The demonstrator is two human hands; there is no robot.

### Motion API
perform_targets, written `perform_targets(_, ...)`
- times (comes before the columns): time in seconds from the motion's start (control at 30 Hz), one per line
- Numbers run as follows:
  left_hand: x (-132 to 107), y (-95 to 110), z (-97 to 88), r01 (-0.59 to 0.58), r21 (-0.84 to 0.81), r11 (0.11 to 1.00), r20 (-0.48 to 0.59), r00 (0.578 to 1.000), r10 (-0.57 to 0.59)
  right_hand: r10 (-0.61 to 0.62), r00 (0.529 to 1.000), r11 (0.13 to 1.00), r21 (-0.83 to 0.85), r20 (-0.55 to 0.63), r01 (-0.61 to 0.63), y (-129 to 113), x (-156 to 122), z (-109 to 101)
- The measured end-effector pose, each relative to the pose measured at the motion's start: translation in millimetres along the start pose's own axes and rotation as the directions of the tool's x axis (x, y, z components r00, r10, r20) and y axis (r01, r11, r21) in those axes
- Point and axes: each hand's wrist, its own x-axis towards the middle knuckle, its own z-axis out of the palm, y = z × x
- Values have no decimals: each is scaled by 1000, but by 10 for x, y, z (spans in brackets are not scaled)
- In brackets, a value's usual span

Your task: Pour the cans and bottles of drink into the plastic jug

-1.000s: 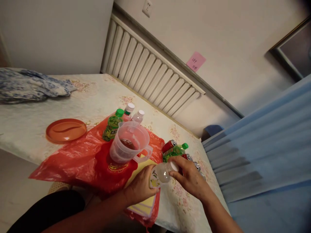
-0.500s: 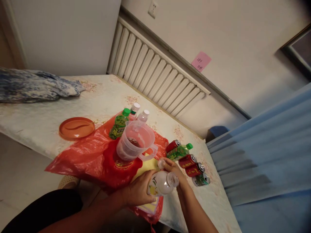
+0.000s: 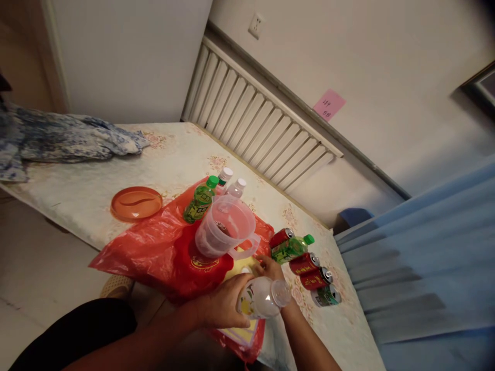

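In the head view, the left hand [image 3: 226,307] is clenched around the clear bottle [image 3: 260,299]. It holds the bottle over the near edge of the table [image 3: 96,185], tipped on its side with the open mouth pointing right. The fingers wrap the labelled lower half, and the neck juts out past them. The right hand [image 3: 269,268] lies just beyond the bottle, its fingertips down by the handle of the plastic jug [image 3: 226,229], which stands on the red bag [image 3: 150,252]. The bottle hides that wrist, and whether the curled fingers pinch anything cannot be told. A small pale round spot beside them is too blurred to name. Red cans [image 3: 307,264] and a lying green bottle [image 3: 292,247] rest just right of the hand. Half a second ago the right hand was raised beside the bottle's mouth; it now sits lower, against the table, and the bottle is tilted a little further.
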Motion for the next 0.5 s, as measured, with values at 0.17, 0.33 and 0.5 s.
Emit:
perform_targets(0.17,-15,12,-96,-3,-84,996,76,997,9,-138,990,977,168,8,135,-386,-27,-53)
perform_targets(0.33,-22,-13,-172,-30,-132,991,77,996,40,-252,963,897,398,99,194,-641,-61,84)
perform_targets(0.5,-27,-42,-218,-47,-231,972,126,989,78,-292,947,818,548,137,173,-660,-6,275)
